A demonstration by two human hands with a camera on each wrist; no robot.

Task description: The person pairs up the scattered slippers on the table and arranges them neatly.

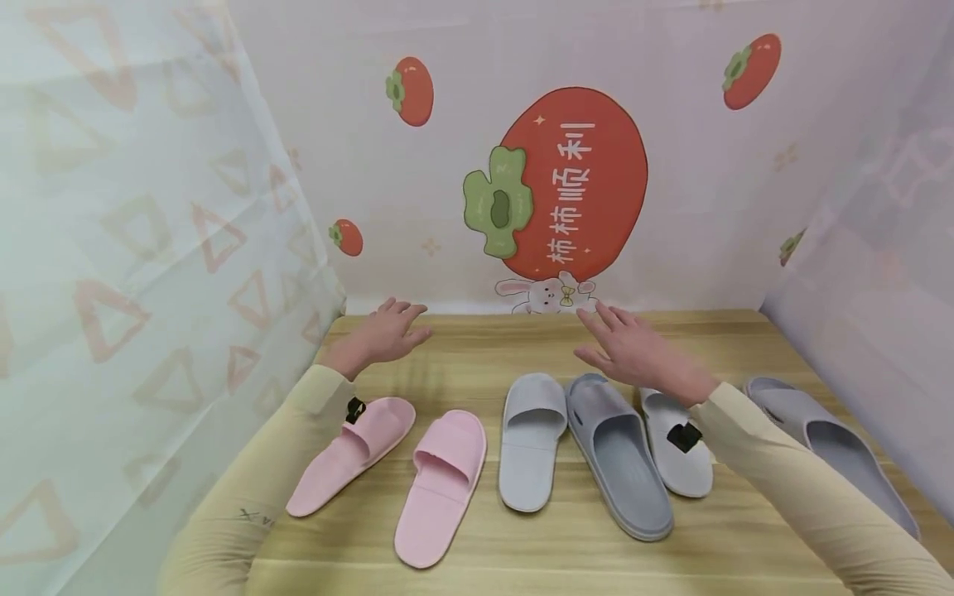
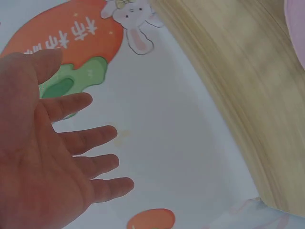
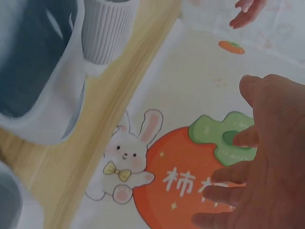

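Note:
Above the back of the wooden surface, my left hand [image 1: 383,333] is held with its fingers spread and holds nothing. Nearest below it lies a pink slipper [image 1: 383,422], partly covered by my sleeve, with a second pink slipper [image 1: 440,497] to its right. My right hand [image 1: 637,352] also hovers empty with fingers extended, over the slippers at the right. Below it are a grey slipper [image 1: 633,472] and a pale grey slipper [image 1: 689,472], which my wrist partly hides. Another pale grey slipper [image 1: 531,468] lies in the middle, and a second grey slipper [image 1: 850,451] at the far right.
The wooden surface [image 1: 477,352] is bounded by a back wall [image 1: 432,182] printed with persimmons and a rabbit. Patterned side walls stand at the left [image 1: 171,273] and right [image 1: 872,248]. Black wrist straps show on both arms.

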